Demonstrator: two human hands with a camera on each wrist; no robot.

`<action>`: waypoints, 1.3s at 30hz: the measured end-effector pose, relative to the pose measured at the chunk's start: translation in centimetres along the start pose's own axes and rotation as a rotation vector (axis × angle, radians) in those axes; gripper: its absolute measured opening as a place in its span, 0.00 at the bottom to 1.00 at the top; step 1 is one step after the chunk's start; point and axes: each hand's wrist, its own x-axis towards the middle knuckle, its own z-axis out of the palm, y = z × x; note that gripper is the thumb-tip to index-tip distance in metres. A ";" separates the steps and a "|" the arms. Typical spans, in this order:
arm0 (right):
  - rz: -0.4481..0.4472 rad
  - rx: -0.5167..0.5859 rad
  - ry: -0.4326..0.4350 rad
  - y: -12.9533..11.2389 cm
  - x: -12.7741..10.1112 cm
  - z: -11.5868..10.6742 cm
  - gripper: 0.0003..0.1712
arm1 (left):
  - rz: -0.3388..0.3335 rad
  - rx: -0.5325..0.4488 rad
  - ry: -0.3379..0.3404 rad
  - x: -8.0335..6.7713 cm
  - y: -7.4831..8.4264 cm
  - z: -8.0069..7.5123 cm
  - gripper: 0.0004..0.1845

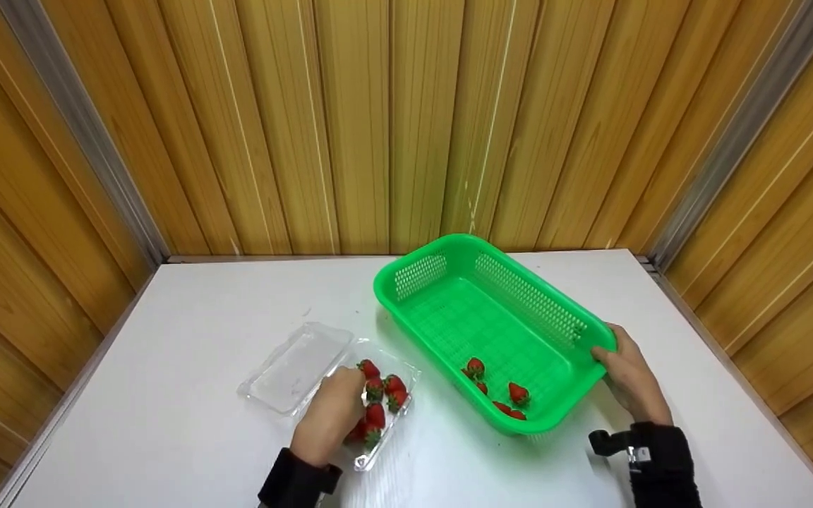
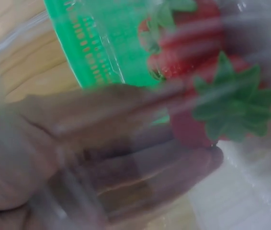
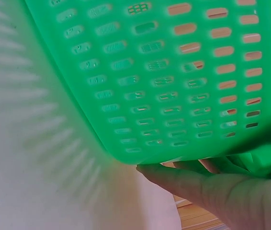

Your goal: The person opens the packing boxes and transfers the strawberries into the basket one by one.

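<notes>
While the right hand (image 1: 625,377) is gripping the rim of the green perforated plastic basket (image 1: 449,264), tilted on the white surface (image 1: 188,331), the left hand (image 1: 332,416) is curling its fingers round a red strawberry (image 1: 376,415) in the clear plastic clamshell box (image 1: 300,363). Pinching gently is probably best, since soft fruit bruises.

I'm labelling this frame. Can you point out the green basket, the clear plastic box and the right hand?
green basket (image 1: 417,262): head view, on its far rim.
clear plastic box (image 1: 293,367): head view, on its open lid.
right hand (image 1: 629,377): head view, on the back of the hand.
</notes>
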 end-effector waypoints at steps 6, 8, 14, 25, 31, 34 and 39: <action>0.001 -0.001 -0.001 -0.1 -0.1 0.0 0.34 | -0.073 -0.030 -0.018 0.3 0.1 -0.5 0.10; -0.003 0.000 -0.004 -0.1 -0.1 0.0 0.34 | -0.110 -0.048 -0.027 0.3 0.3 -0.6 0.10; -0.022 0.009 -0.019 -0.1 -0.1 0.0 0.33 | -0.153 -0.022 -0.032 0.5 0.8 -1.2 0.11; -0.001 -0.005 0.000 0.0 0.0 0.1 0.34 | -0.174 -0.033 -0.030 0.5 1.4 -2.3 0.09; 0.014 -0.006 -0.004 0.0 0.1 0.0 0.35 | -0.172 -0.045 -0.030 0.5 1.7 -2.4 0.11; 0.009 -0.007 -0.003 -0.1 0.1 0.0 0.34 | -0.162 -0.057 -0.035 0.5 2.1 -2.4 0.10; 0.010 -0.014 0.007 -0.1 0.1 0.0 0.34 | -0.140 -0.064 -0.024 0.7 2.5 -2.5 0.06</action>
